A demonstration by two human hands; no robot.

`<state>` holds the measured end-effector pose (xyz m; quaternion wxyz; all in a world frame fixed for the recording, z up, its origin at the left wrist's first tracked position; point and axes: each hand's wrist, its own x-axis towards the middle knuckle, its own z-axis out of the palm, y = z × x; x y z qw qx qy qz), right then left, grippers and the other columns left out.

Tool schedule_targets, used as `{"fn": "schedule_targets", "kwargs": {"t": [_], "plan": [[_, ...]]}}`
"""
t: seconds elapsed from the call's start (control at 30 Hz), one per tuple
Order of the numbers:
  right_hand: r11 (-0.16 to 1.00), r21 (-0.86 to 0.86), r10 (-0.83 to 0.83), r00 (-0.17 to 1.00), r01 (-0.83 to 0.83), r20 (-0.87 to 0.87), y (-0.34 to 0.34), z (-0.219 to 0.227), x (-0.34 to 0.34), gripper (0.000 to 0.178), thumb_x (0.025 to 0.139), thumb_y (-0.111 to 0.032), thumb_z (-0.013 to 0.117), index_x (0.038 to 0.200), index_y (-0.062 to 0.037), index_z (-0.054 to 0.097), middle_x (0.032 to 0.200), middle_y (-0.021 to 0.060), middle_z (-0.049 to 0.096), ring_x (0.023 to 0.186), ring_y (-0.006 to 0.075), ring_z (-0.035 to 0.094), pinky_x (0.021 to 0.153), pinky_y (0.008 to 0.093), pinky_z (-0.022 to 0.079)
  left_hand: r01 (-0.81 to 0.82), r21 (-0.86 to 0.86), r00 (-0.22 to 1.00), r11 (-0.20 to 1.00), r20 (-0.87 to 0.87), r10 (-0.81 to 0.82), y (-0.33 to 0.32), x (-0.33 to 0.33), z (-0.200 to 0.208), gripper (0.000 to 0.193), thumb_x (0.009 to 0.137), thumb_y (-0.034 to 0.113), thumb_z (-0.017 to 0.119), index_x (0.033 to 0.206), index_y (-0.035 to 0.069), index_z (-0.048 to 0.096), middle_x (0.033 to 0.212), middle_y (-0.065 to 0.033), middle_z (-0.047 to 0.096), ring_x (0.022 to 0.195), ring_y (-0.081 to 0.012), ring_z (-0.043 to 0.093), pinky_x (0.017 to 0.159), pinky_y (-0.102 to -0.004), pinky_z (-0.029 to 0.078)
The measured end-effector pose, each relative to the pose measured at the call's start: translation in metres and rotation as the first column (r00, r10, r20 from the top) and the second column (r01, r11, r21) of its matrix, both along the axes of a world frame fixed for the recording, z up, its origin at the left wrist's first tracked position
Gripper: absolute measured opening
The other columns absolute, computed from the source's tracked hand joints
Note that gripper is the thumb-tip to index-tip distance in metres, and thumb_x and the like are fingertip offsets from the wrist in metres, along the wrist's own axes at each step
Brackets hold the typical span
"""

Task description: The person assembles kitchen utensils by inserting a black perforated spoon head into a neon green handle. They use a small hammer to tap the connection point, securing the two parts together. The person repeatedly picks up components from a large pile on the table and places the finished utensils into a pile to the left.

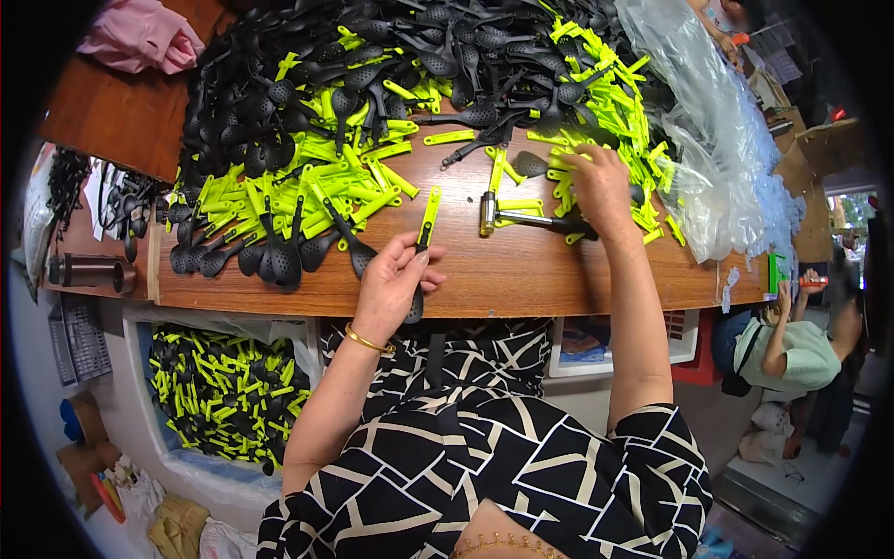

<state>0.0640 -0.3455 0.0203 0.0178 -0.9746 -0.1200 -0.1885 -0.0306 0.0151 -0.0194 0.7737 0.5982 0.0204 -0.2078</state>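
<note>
My left hand (396,278) is closed around a small black kitchen spoon with a lime-green handle piece (429,211). The handle points up and away from me, and the dark spoon head (415,306) hangs below my fingers at the table's near edge. Over the right-hand pile of loose lime-green handles (610,102), my right hand (603,191) reaches with fingers spread and bent downward; the fingertips are partly hidden among the pieces. A small hammer (488,214) with a metal head lies just left of that hand, its dark grip running under the wrist.
Finished-looking spoons with green handles (270,252) lie heaped at left. Black slotted spoons (447,42) pile up across the back. Clear plastic sheeting (694,112) covers the right side. A lined bin of green-and-black spoons (228,391) stands below left. Another person (792,340) is at far right.
</note>
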Motion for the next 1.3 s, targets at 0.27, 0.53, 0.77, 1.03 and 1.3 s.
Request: {"fn": "schedule_targets", "kwargs": {"t": [0.27, 0.53, 0.77, 1.03, 1.3], "plan": [[0.865, 0.337, 0.337, 0.928, -0.371, 0.158, 0.081, -0.002, 0.071, 0.021, 0.091, -0.009, 0.07, 0.109, -0.0143, 0.079, 0.111, 0.003, 0.076, 0.11, 0.027, 0.067, 0.092, 0.0425, 0.049, 0.01, 0.031, 1.0, 0.999, -0.022, -0.009, -0.005, 0.002, -0.004, 0.034, 0.11, 0.013, 0.057, 0.142, 0.002, 0.052, 0.124, -0.0122, 0.072, 0.086, -0.0137, 0.074, 0.076, -0.0252, 0.059], [0.968, 0.04, 0.247, 0.969, -0.247, -0.003, 0.159, -0.034, 0.151, 0.038, 0.097, -0.016, 0.062, 0.134, -0.0205, 0.068, 0.142, 0.0067, 0.064, 0.124, 0.0343, 0.061, 0.097, 0.0509, 0.054, 0.003, -0.018, 0.999, 1.0, -0.054, -0.004, -0.001, 0.003, -0.002, 0.034, 0.11, 0.013, 0.057, 0.141, 0.001, 0.052, 0.122, -0.0134, 0.072, 0.087, -0.0158, 0.074, 0.077, -0.0274, 0.06], [0.919, 0.158, 0.392, 0.887, -0.362, -0.243, 0.115, -0.022, 0.143, 0.045, 0.094, -0.01, 0.057, 0.136, -0.0239, 0.068, 0.139, 0.0028, 0.065, 0.123, 0.0335, 0.06, 0.101, 0.0455, 0.053, 0.016, -0.056, 0.997, 0.998, -0.08, -0.02, 0.002, 0.003, -0.003, 0.034, 0.11, 0.013, 0.057, 0.141, 0.0, 0.053, 0.122, -0.0135, 0.072, 0.088, -0.0163, 0.075, 0.077, -0.0281, 0.061], [0.885, 0.388, 0.363, 0.904, -0.258, -0.228, 0.058, -0.003, 0.089, 0.028, 0.097, -0.01, 0.066, 0.124, -0.0104, 0.07, 0.12, 0.0126, 0.073, 0.112, 0.0347, 0.07, 0.094, 0.0424, 0.056, 0.038, -0.027, 0.998, 0.999, -0.05, -0.039, 0.001, 0.005, -0.003, 0.036, 0.11, 0.014, 0.058, 0.142, 0.0, 0.052, 0.122, -0.0138, 0.072, 0.087, -0.0159, 0.075, 0.077, -0.0278, 0.061], [0.935, 0.354, 0.142, 0.931, -0.015, -0.336, 0.052, 0.01, 0.083, 0.024, 0.099, -0.02, 0.065, 0.118, -0.0091, 0.074, 0.116, 0.0164, 0.075, 0.105, 0.0364, 0.072, 0.09, 0.0456, 0.057, 0.024, -0.01, 0.999, 1.0, -0.036, -0.024, 0.0, 0.004, -0.003, 0.035, 0.11, 0.014, 0.058, 0.141, 0.0, 0.052, 0.121, -0.0132, 0.073, 0.087, -0.0155, 0.075, 0.077, -0.0271, 0.061]]}}
